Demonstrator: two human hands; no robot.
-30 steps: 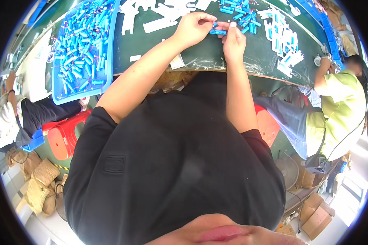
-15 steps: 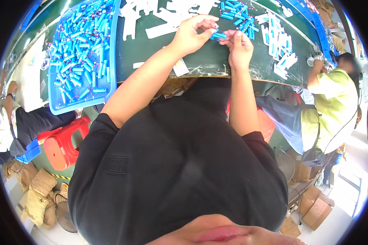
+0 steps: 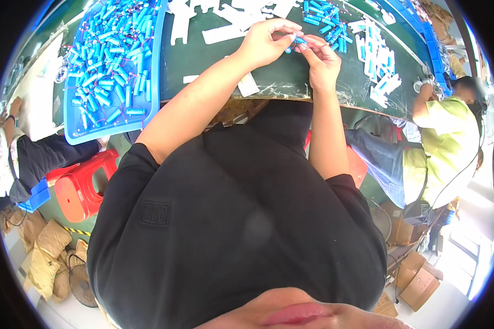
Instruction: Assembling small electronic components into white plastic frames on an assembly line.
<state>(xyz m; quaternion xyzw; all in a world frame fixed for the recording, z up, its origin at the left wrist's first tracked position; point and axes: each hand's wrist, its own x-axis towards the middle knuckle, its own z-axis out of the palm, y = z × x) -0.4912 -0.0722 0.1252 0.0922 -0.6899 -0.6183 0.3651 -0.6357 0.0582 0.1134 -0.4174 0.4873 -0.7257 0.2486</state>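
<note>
Above the table's near edge, my left hand (image 3: 267, 43) and my right hand (image 3: 323, 61) meet fingertip to fingertip. Between them is a small blue cylindrical battery (image 3: 300, 40), partly covered by the fingers. Both hands are closed in a pinch on it; whether there is a second battery behind the fingers I cannot tell. Just beyond my right hand lies a pile of blue batteries (image 3: 326, 22) with thin wires. White cut-out pieces (image 3: 225, 35) are spread on the table behind my left hand.
A blue tray (image 3: 70, 123) full of wired batteries stands at the left. White strips holding batteries (image 3: 372, 57) lie to the right on the green table (image 3: 282, 77). A co-worker in a yellow-green shirt (image 3: 450, 129) sits at the right; a red stool (image 3: 77, 192) is at the left.
The battery has turned from lying nearly level to a tilt, and more of it is covered. My right fingers have closed in toward the left ones. The whole view has shifted slightly.
</note>
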